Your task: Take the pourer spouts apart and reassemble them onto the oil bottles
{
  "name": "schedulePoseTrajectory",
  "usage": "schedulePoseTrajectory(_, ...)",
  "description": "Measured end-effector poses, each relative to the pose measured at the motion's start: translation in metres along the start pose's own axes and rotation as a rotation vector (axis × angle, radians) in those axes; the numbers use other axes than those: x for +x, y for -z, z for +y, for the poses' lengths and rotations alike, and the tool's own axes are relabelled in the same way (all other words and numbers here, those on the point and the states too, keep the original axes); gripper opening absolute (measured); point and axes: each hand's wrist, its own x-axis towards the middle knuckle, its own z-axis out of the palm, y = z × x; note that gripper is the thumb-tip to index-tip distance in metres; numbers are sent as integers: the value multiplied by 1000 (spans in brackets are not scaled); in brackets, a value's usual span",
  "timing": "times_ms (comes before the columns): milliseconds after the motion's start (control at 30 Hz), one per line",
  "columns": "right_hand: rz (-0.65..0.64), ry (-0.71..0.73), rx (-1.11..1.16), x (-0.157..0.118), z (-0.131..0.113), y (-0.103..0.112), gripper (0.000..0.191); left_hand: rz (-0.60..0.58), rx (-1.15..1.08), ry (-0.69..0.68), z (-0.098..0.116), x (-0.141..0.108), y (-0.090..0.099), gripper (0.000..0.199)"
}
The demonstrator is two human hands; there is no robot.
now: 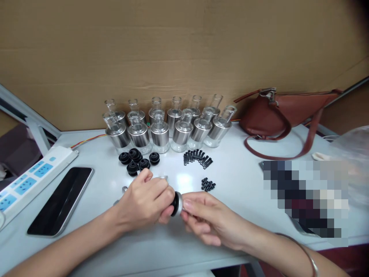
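My left hand (pixel 148 198) is closed round the black end of a stopper with a silver rim (pixel 177 204), hiding most of it. From the other side, my right hand (pixel 206 217) pinches the stopper's silver side between thumb and fingers. Just beyond my left hand lie several black ribbed stopper pieces (pixel 135 155). Partly hidden behind that same hand are small silver metal parts (pixel 124 189). Small black flat strips (pixel 197 157) are spread in an arc past the hands, and a cluster of tiny black rings (pixel 208 184) sits nearer my right hand.
Two rows of glass bottles with metal sleeves (pixel 160 132) stand against the cardboard wall (pixel 173 50). A white power strip (pixel 34 181) and a phone (pixel 62 202) lie at left. At right are a brown bag (pixel 265 117), a pixelated device (pixel 305 200) and clear plastic (pixel 353 161).
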Motion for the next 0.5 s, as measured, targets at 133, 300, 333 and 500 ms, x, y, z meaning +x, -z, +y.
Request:
schedulePoseTrajectory(133,38,184,-337,-6,0,-3,37,-24,-32,27,1,3,7,54)
schedulePoseTrajectory(300,194,823,-1212,-12,-9,-3,30,-27,-72,67,6,7,18,54)
schedulePoseTrajectory(333,204,931,-1319,-12,-10,-3,30,-18,-79,76,8,8,20,54)
schedulePoseTrajectory(500,220,1161,-1712,-16,-10,-4,29,-13,-94,127,22,7,29,51)
